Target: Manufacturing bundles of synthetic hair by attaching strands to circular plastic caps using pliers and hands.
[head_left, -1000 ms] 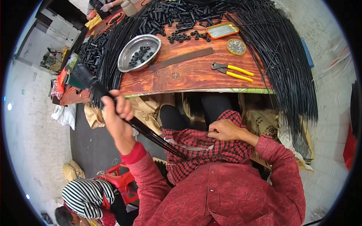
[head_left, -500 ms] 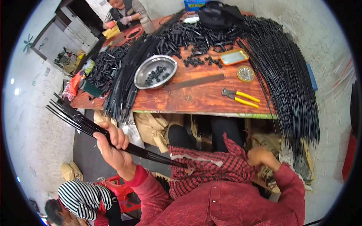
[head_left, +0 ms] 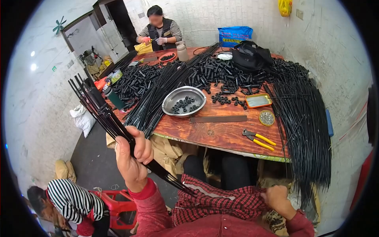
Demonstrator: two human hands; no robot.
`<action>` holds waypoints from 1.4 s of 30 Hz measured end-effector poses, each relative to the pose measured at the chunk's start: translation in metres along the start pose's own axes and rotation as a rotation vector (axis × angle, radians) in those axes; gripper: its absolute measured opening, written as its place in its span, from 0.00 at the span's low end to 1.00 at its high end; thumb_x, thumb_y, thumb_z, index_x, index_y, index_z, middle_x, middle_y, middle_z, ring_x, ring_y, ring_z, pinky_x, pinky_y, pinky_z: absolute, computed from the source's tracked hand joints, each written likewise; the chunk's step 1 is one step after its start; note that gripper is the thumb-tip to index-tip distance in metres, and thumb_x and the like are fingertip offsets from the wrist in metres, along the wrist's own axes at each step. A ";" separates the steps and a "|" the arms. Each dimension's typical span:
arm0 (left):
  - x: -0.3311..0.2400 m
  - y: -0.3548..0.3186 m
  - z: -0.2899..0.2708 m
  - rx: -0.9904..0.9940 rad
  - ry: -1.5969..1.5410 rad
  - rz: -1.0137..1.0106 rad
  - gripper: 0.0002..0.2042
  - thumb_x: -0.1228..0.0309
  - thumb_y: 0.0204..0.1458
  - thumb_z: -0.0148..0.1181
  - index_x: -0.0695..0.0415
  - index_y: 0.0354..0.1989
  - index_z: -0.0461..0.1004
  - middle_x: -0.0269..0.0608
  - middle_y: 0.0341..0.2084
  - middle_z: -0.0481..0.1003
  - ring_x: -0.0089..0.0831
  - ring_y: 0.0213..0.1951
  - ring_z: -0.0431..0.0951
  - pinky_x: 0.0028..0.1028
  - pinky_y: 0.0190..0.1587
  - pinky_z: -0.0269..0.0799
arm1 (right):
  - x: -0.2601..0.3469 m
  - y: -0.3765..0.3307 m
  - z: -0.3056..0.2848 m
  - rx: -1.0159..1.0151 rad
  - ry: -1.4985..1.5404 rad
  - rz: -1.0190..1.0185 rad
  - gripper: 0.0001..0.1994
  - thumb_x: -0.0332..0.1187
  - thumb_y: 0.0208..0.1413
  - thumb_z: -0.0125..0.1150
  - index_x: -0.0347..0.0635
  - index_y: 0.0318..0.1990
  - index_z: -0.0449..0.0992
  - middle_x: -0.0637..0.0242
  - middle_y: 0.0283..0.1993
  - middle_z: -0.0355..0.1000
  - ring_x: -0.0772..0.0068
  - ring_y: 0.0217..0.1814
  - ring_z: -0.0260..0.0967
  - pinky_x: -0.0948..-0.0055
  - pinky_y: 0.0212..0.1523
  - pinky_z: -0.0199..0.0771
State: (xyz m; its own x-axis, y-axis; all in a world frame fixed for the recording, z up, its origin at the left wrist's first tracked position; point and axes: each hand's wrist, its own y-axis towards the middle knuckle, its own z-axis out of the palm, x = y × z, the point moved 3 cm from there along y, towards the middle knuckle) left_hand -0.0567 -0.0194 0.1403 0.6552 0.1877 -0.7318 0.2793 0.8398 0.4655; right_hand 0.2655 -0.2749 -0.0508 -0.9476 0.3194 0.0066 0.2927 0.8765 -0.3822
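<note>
My left hand is closed around a bundle of thin black rods, raised left of the table's front edge. The rods slant from upper left to lower right, and their lower ends reach the red-and-black checked cloth on my lap. At the right end of that cloth, my right hand is closed, with its fingers curled in at the cloth's edge. On the table ahead lie end-cutting pliers with yellow handles, a flat dark bar and a metal bowl holding small black rings.
Long black rods hang over the table's right side; more rods lie at left. Black tubes are heaped behind. A round tin stands beside an orange-rimmed tray. One person works across the table; another bends at lower left.
My view has tilted up, so the table sits lower and more of the far person shows. The rod bundle stands steeper in my left hand. My right hand stays at the cloth's edge.
</note>
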 end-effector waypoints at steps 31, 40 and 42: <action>0.345 -0.273 -0.008 -0.935 -1.182 -1.197 0.19 0.59 0.68 0.36 0.65 0.40 0.66 0.46 0.36 0.74 0.40 0.42 0.76 0.36 0.53 0.74 | 0.102 0.082 -0.021 -0.014 1.781 -0.373 0.15 0.38 0.65 0.53 0.32 0.36 0.78 0.75 0.18 0.65 0.87 0.20 0.60 0.80 0.29 0.71; 0.280 -0.253 0.007 -0.896 -1.103 -1.278 0.16 0.62 0.68 0.39 0.63 0.48 0.66 0.45 0.44 0.74 0.38 0.46 0.76 0.33 0.53 0.74 | 0.119 0.075 -0.059 0.094 1.686 -0.476 0.16 0.40 0.63 0.57 0.34 0.36 0.81 0.79 0.18 0.65 0.91 0.23 0.58 0.83 0.23 0.61; 0.296 -0.268 -0.010 -0.927 -1.020 -1.299 0.16 0.61 0.68 0.39 0.63 0.48 0.66 0.45 0.44 0.73 0.38 0.47 0.75 0.33 0.53 0.74 | 0.121 0.087 -0.041 0.166 1.746 -0.371 0.18 0.43 0.63 0.57 0.34 0.35 0.81 0.79 0.17 0.63 0.90 0.20 0.57 0.82 0.22 0.60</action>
State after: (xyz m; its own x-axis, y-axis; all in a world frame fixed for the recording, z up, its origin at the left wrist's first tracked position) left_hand 0.0555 -0.1834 -0.2059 0.5827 -0.7406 0.3346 0.6877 0.2299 -0.6887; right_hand 0.1812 -0.1452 -0.0455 0.2960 0.2033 0.9333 -0.0014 0.9772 -0.2124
